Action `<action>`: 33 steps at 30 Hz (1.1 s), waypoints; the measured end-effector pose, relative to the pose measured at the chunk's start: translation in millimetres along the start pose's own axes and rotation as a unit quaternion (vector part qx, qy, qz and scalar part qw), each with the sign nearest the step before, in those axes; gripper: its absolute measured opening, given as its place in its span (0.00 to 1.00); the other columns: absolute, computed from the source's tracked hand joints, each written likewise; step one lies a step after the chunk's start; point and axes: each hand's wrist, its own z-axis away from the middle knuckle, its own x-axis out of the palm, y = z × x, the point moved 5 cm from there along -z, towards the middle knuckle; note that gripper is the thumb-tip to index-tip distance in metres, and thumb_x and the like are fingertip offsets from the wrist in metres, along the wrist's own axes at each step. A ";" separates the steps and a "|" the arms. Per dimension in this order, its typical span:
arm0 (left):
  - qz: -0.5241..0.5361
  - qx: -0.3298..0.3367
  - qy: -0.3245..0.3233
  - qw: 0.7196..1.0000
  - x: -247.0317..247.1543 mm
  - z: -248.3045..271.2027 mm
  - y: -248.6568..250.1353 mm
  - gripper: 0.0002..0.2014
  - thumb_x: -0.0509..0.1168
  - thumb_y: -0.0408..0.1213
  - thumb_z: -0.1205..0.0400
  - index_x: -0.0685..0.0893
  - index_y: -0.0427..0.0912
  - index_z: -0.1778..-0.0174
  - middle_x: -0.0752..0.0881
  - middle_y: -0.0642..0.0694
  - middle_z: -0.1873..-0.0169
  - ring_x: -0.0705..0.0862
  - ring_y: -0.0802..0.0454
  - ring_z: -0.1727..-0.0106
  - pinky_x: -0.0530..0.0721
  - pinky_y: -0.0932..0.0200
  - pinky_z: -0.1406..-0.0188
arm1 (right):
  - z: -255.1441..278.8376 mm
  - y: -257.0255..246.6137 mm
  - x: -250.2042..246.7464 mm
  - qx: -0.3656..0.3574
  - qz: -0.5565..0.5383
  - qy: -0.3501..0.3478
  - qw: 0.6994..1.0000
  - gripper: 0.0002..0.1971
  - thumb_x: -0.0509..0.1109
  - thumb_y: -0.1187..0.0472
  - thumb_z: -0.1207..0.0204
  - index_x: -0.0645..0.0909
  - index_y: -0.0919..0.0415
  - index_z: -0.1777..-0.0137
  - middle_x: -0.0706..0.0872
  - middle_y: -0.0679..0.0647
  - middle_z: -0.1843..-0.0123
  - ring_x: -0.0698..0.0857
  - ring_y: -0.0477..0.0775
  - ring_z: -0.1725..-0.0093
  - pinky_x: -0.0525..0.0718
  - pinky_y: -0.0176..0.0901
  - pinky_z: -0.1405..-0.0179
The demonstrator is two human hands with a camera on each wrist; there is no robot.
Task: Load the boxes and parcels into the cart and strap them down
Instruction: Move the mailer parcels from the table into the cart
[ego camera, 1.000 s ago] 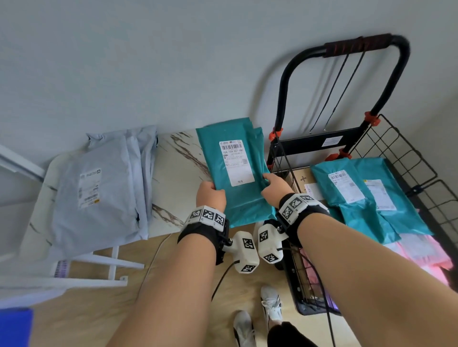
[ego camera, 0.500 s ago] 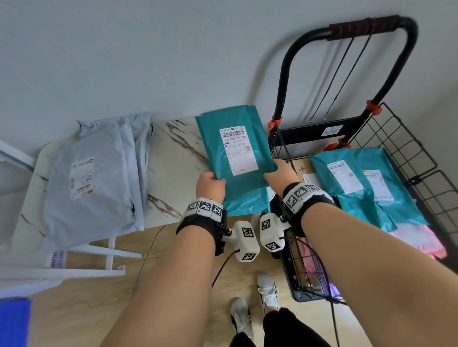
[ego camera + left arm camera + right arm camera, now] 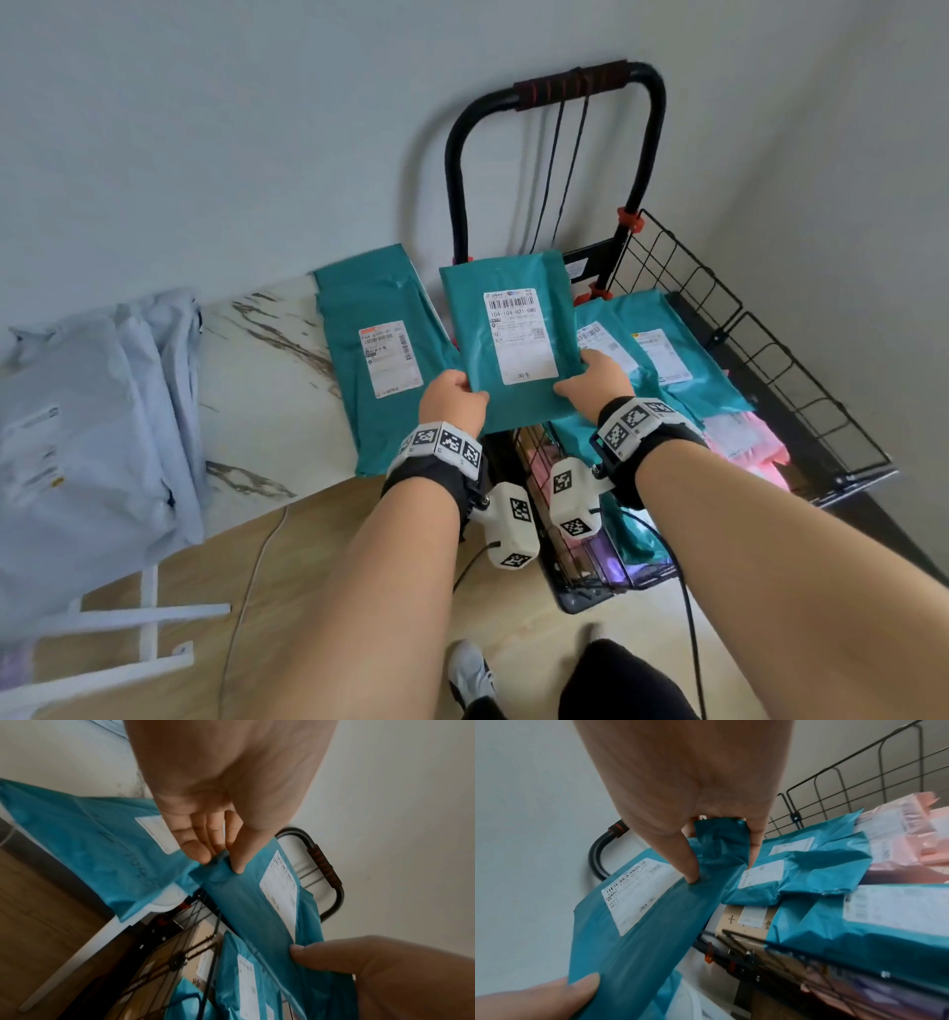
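I hold a teal parcel [image 3: 508, 339] with a white label in the air over the left edge of the black wire cart [image 3: 744, 329]. My left hand [image 3: 452, 395] pinches its lower left corner [image 3: 226, 866]. My right hand [image 3: 590, 377] grips its lower right corner [image 3: 718, 843]. A second teal parcel [image 3: 380, 354] lies on the marble table [image 3: 257, 360] at my left. Two more teal parcels [image 3: 662, 349] lie on top of the load in the cart, over a cardboard box [image 3: 746, 919] and pink parcels [image 3: 744, 442].
Grey parcels [image 3: 87, 437] are stacked on the left end of the table. The cart's tall black handle [image 3: 570, 90] stands against the wall with black cords [image 3: 560, 169] hanging from it. Wooden floor and my shoes [image 3: 470, 673] are below.
Both hands have lifted the top teal parcel off the table and carried it right, toward the cart. The teal parcel that lay beneath it now shows on the table.
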 end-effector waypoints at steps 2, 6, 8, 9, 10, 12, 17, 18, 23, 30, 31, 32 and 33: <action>-0.018 0.008 -0.021 1.000 19.7 -2.5 15.4 0.04 0.67 0.33 0.23 0.87 0.39 0.59 0.86 0.46 0.64 0.83 0.45 0.61 0.78 0.58 0.63 | -8.1 14.0 -18.0 0.008 -0.001 0.007 1.000 0.28 0.70 0.64 0.28 0.73 0.63 0.26 0.82 0.60 0.33 0.82 0.63 0.37 0.82 0.52 0.39; -0.033 -0.007 -0.049 0.998 67.4 -11.3 36.5 0.06 0.65 0.33 0.27 0.87 0.38 0.62 0.89 0.42 0.65 0.88 0.41 0.63 0.89 0.48 0.60 | -32.2 42.5 -51.9 0.023 0.023 0.007 0.999 0.29 0.69 0.65 0.24 0.69 0.63 0.23 0.78 0.61 0.29 0.79 0.63 0.34 0.78 0.46 0.44; -0.036 -0.016 -0.048 0.998 90.6 -17.4 45.0 0.06 0.65 0.34 0.29 0.87 0.40 0.63 0.89 0.43 0.65 0.88 0.41 0.63 0.89 0.46 0.59 | -49.8 53.1 -63.7 0.021 0.034 -0.002 0.999 0.31 0.70 0.64 0.24 0.67 0.62 0.21 0.77 0.61 0.27 0.78 0.63 0.32 0.79 0.48 0.39; -0.039 -0.021 -0.046 0.998 100.3 -20.3 50.2 0.06 0.65 0.34 0.29 0.87 0.41 0.62 0.89 0.44 0.64 0.88 0.41 0.63 0.89 0.47 0.58 | -59.0 57.4 -69.4 0.021 0.037 -0.010 0.999 0.32 0.70 0.64 0.24 0.65 0.61 0.20 0.76 0.61 0.26 0.78 0.63 0.31 0.78 0.48 0.38; -0.041 -0.029 -0.041 0.998 109.5 -23.5 55.2 0.06 0.64 0.34 0.28 0.87 0.41 0.61 0.90 0.43 0.63 0.89 0.41 0.62 0.89 0.48 0.58 | -68.6 61.1 -75.0 0.018 0.042 -0.018 0.999 0.33 0.70 0.63 0.24 0.64 0.60 0.19 0.76 0.61 0.26 0.78 0.62 0.31 0.78 0.47 0.38; -0.037 -0.049 -0.032 0.998 127.7 -30.1 63.5 0.08 0.63 0.33 0.27 0.87 0.41 0.56 0.90 0.42 0.58 0.88 0.40 0.58 0.87 0.51 0.57 | -88.0 69.0 -84.1 0.011 0.063 -0.040 0.997 0.33 0.70 0.62 0.23 0.63 0.59 0.19 0.76 0.60 0.27 0.78 0.62 0.32 0.77 0.44 0.42; 0.005 -0.118 -0.003 0.993 172.0 -38.0 77.1 0.16 0.63 0.33 0.25 0.79 0.43 0.41 0.86 0.43 0.48 0.85 0.40 0.48 0.80 0.56 0.55 | -137.2 86.6 -94.6 -0.002 0.085 -0.099 0.991 0.34 0.69 0.65 0.24 0.63 0.59 0.18 0.77 0.60 0.28 0.79 0.60 0.34 0.78 0.43 0.47; 0.015 -0.131 0.001 0.991 180.5 -40.2 77.5 0.18 0.63 0.34 0.25 0.77 0.44 0.38 0.86 0.43 0.47 0.85 0.40 0.47 0.81 0.55 0.53 | -146.2 88.1 -94.3 -0.008 0.093 -0.110 0.990 0.34 0.69 0.66 0.24 0.63 0.59 0.18 0.78 0.59 0.29 0.80 0.60 0.35 0.78 0.42 0.49; 0.013 -0.174 0.017 0.984 204.1 -55.9 66.3 0.30 0.63 0.35 0.25 0.66 0.49 0.24 0.82 0.43 0.37 0.83 0.40 0.41 0.82 0.52 0.44 | -181.2 91.2 -72.7 -0.040 0.133 -0.154 0.978 0.32 0.70 0.67 0.27 0.67 0.60 0.22 0.82 0.60 0.37 0.83 0.61 0.42 0.84 0.49 0.47; -0.037 -0.213 0.030 0.976 213.9 -80.8 39.6 0.30 0.59 0.34 0.22 0.65 0.56 0.22 0.74 0.39 0.31 0.80 0.39 0.39 0.77 0.58 0.46 | -215.0 98.4 -30.5 -0.069 0.157 -0.210 0.963 0.31 0.71 0.66 0.28 0.68 0.59 0.25 0.81 0.58 0.41 0.83 0.59 0.48 0.81 0.45 0.58; -0.050 -0.216 0.038 0.974 214.3 -81.8 37.0 0.30 0.58 0.33 0.21 0.65 0.56 0.22 0.73 0.38 0.31 0.80 0.39 0.39 0.76 0.57 0.46 | -219.0 99.7 -24.5 -0.070 0.158 -0.218 0.961 0.32 0.72 0.66 0.28 0.67 0.58 0.24 0.81 0.58 0.39 0.83 0.59 0.47 0.82 0.45 0.56; -0.064 -0.219 0.047 0.973 215.0 -81.9 34.8 0.30 0.57 0.32 0.20 0.64 0.56 0.21 0.72 0.37 0.32 0.80 0.38 0.39 0.77 0.56 0.45 | -221.7 100.4 -19.4 -0.074 0.156 -0.227 0.958 0.32 0.72 0.66 0.28 0.68 0.58 0.24 0.82 0.59 0.39 0.83 0.59 0.46 0.82 0.44 0.55; -0.076 -0.224 0.055 0.970 215.7 -81.3 33.0 0.30 0.56 0.32 0.20 0.63 0.56 0.21 0.71 0.37 0.31 0.79 0.38 0.39 0.77 0.54 0.44 | -224.6 101.6 -13.8 -0.078 0.156 -0.236 0.956 0.32 0.72 0.66 0.28 0.69 0.57 0.24 0.82 0.59 0.40 0.83 0.59 0.46 0.82 0.44 0.54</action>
